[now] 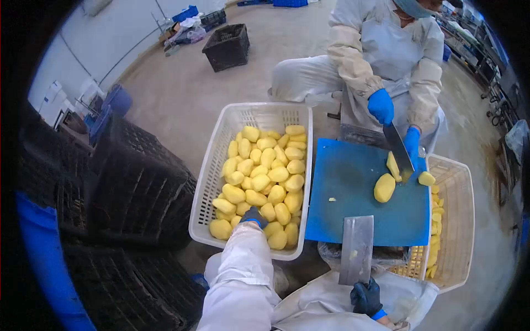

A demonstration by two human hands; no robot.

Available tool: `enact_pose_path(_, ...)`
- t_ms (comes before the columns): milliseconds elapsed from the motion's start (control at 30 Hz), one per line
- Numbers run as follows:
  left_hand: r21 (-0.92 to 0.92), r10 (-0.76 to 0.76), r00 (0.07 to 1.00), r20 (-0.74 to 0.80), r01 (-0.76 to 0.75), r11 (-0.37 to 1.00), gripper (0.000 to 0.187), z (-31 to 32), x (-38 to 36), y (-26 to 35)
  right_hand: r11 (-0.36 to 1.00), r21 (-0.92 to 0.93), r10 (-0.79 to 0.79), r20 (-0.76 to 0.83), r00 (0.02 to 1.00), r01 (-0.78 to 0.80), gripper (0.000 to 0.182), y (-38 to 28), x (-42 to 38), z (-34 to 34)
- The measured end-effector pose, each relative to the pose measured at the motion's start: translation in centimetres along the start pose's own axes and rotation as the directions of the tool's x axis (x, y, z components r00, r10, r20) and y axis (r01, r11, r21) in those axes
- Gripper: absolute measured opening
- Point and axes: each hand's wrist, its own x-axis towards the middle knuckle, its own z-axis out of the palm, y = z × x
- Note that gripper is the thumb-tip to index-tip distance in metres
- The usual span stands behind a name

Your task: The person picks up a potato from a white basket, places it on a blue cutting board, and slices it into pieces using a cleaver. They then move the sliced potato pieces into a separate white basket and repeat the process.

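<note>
My left hand (255,217), in a dark glove, reaches down among the peeled potatoes (266,175) in a white plastic crate (215,157). It touches potatoes at the near end; its fingers are too hidden to show whether they grip one. In my right hand (367,298), also dark-gloved, is the handle of a cleaver (356,249). Its broad blade points away from me and overlaps the near edge of the blue cutting board (353,176). One whole peeled potato (384,188) lies on the board, beside a cut piece (393,166) near the co-worker's knife.
Opposite me, a co-worker in blue gloves (381,106) holds a large knife (398,148) over the board. A second crate (461,220) with cut potatoes stands at the right. Dark crates (141,182) are stacked at my left; another black crate (227,48) sits farther off.
</note>
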Motion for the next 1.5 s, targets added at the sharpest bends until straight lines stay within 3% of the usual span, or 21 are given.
enact_pose_path(100,-0.423,-0.115,0.957,-0.266,-0.009,0.906,0.069,0.5,-0.8,0.7,0.999,-0.035,-0.009,0.002,1.0,0.009,0.017,-0.5,-0.3,0.1)
enact_pose_path(133,-0.501,-0.081,0.82,-0.566,-0.264,0.824,0.065,0.3,-1.4,1.6,1.0,-0.019,-0.007,0.002,1.0,0.007,0.016,-0.6,-0.4,0.1)
enact_pose_path(167,-0.54,0.001,0.738,-0.675,-0.495,0.68,0.054,-0.5,-1.2,2.9,1.0,-0.001,-0.001,-0.001,1.0,0.001,0.016,-0.6,-0.6,0.0)
enact_pose_path(200,-0.808,0.019,0.845,-0.534,-0.517,0.283,0.046,-3.2,-4.7,5.9,0.999,-0.011,-0.044,0.02,0.999,0.045,0.016,-0.3,-0.8,-0.3)
enact_pose_path(233,-0.84,0.156,0.865,-0.476,-0.5,0.21,0.042,-4.6,-6.7,7.8,0.999,-0.003,-0.044,0.007,0.999,0.044,0.016,-0.3,-0.9,-0.3)
enact_pose_path(267,-0.713,0.3,0.711,-0.636,-0.69,0.124,0.044,-2.2,-4.3,9.2,0.999,-0.009,-0.051,-0.01,0.999,0.051,0.017,-0.4,-1.0,-0.3)
enact_pose_path(300,-0.845,0.444,0.769,-0.46,-0.533,0.047,0.047,-3.4,-8.5,11.3,0.998,-0.013,-0.06,-0.033,0.998,0.06,0.017,-0.3,-1.1,-0.4)
enact_pose_path(333,-0.844,0.566,0.698,-0.439,-0.537,0.008,0.046,-2.8,-10.8,13.4,0.997,0.005,-0.083,-0.043,0.996,0.083,0.019,0.1,-1.0,-0.7)
enact_pose_path(433,-0.604,0.777,0.571,-0.264,-0.726,0.329,0.05,-0.4,-15.3,17.1,0.993,-0.011,-0.117,-0.101,0.988,0.116,0.02,0.0,-1.5,-1.0)
enact_pose_path(467,-0.341,0.787,0.506,-0.353,-0.853,0.396,0.05,0.7,-15.8,17.6,0.991,0.052,-0.116,-0.105,0.988,0.121,0.02,-0.3,-1.8,-1.0)
enact_pose_path(567,-0.114,0.753,0.438,-0.491,-0.889,0.443,0.046,1.2,-16.9,18.2,0.987,-0.047,-0.158,-0.127,0.979,0.153,0.018,-1.1,-2.6,-0.8)
enact_pose_path(633,-0.098,0.771,0.416,-0.483,-0.9,0.425,0.042,1.6,-16.6,17.9,0.977,-0.121,-0.191,-0.106,0.976,0.178,0.019,-1.4,-2.3,-0.8)
enact_pose_path(700,-0.168,0.704,0.461,-0.54,-0.879,0.446,0.042,2.0,-16.9,17.5,0.83,-0.489,-0.326,-0.031,0.945,0.27,0.023,-1.9,-1.6,-0.5)
enact_pose_path(833,-0.214,0.642,0.489,-0.591,-0.862,0.459,0.041,2.7,-17.9,17.9,0.82,-0.512,-0.311,-0.027,0.95,0.255,0.025,-4.0,-1.5,1.8)
enact_pose_path(900,-0.208,0.586,0.542,-0.603,-0.816,0.54,0.04,3.1,-18.2,18.1,0.657,-0.662,-0.484,-0.004,0.875,0.36,0.024,-4.2,-1.4,2.4)
enact_pose_path(1033,-0.191,0.56,0.513,-0.65,-0.824,0.533,0.04,3.7,-18.3,18.4,0.648,-0.679,-0.476,-0.008,0.879,0.345,0.024,-4.5,-1.8,3.0)
enact_pose_path(1100,-0.275,0.529,0.589,-0.611,-0.784,0.556,0.041,3.5,-18.7,18.5,0.536,-0.814,-0.406,-0.016,0.914,0.223,0.026,-5.5,-2.3,3.4)
enact_pose_path(1233,-0.3,0.518,0.59,-0.62,-0.788,0.538,0.043,3.9,-18.8,18.5,0.431,-0.868,-0.466,0.019,0.884,0.245,0.029,-6.2,-1.4,4.1)
enact_pose_path(1333,-0.076,0.57,0.473,-0.671,-0.809,0.582,0.038,4.4,-18.2,18.4,0.409,-0.882,-0.421,0.045,0.906,0.234,0.031,-6.0,1.6,4.4)
enact_pose_path(1433,-0.239,0.536,0.59,-0.603,-0.775,0.585,0.038,3.7,-19.3,18.0,0.372,-0.904,-0.442,0.03,0.896,0.213,0.032,-6.4,1.5,4.4)
enact_pose_path(1500,-0.169,0.547,0.465,-0.696,-0.847,0.505,0.038,3.0,-19.7,17.2,0.45,-0.827,-0.515,0.067,0.855,0.336,0.032,-7.9,0.7,3.8)
